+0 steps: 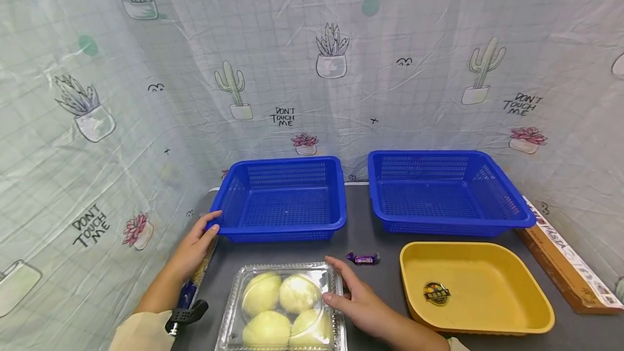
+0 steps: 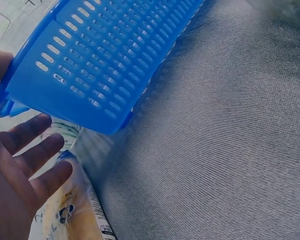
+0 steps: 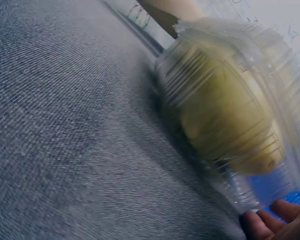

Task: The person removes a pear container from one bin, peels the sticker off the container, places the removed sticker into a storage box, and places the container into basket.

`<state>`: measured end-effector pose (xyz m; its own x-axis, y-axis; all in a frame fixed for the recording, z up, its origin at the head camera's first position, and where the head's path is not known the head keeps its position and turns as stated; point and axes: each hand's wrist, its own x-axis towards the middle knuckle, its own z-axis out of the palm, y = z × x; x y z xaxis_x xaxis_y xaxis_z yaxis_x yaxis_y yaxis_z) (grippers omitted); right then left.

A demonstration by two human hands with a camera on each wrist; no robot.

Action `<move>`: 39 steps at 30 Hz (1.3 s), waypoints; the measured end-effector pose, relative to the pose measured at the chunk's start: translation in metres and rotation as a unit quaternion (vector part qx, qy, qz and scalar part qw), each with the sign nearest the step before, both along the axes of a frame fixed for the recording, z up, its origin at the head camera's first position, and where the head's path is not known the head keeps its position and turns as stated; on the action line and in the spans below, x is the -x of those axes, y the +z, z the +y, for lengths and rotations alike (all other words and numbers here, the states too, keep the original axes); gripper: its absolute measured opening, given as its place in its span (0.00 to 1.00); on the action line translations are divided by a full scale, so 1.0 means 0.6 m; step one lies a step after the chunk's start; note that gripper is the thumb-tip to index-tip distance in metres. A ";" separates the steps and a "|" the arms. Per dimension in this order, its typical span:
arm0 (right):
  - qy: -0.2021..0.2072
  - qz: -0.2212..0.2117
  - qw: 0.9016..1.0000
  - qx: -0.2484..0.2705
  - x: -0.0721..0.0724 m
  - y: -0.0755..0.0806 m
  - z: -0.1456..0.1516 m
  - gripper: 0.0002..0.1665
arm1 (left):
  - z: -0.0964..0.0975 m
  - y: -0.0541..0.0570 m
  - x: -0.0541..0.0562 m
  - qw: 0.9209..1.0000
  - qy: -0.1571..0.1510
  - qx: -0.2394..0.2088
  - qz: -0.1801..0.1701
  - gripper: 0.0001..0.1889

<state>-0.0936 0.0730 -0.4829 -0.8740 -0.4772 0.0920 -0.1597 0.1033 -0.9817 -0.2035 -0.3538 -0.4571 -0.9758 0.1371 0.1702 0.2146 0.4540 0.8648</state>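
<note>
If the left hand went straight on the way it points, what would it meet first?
The left blue basket. The left hand is right at its near left corner and seems to touch it there, though how firmly is hard to judge.

gap: between left basket (image 1: 283, 230) and right basket (image 1: 453, 223) | obstacle: wrapped candy (image 1: 364, 259) at near end

Around one wrapped candy (image 1: 363, 259): two blue baskets (image 1: 280, 230) (image 1: 453, 222), at ten and two o'clock; one yellow basin (image 1: 487, 286) and one pasta carton (image 1: 565, 261), near three; one clear box (image 1: 230, 318) with four fruits (image 1: 266, 329), at eight.
</note>
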 end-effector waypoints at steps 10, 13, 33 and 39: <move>-0.027 -0.006 0.999 -0.023 0.000 -0.006 -0.013 0.41 | 0.006 -0.003 0.011 0.995 -0.015 -0.078 -0.063 0.26; -0.030 -0.005 0.999 -0.033 0.003 -0.006 -0.015 0.41 | 0.010 -0.008 0.013 0.994 -0.013 -0.087 -0.061 0.26; -0.022 0.021 1.000 -0.009 0.006 -0.022 -0.015 0.53 | 0.018 -0.009 0.019 0.993 -0.008 -0.100 -0.066 0.27; -0.027 0.009 0.999 -0.015 0.001 -0.010 -0.019 0.51 | 0.018 -0.010 0.017 0.992 -0.013 -0.104 -0.063 0.27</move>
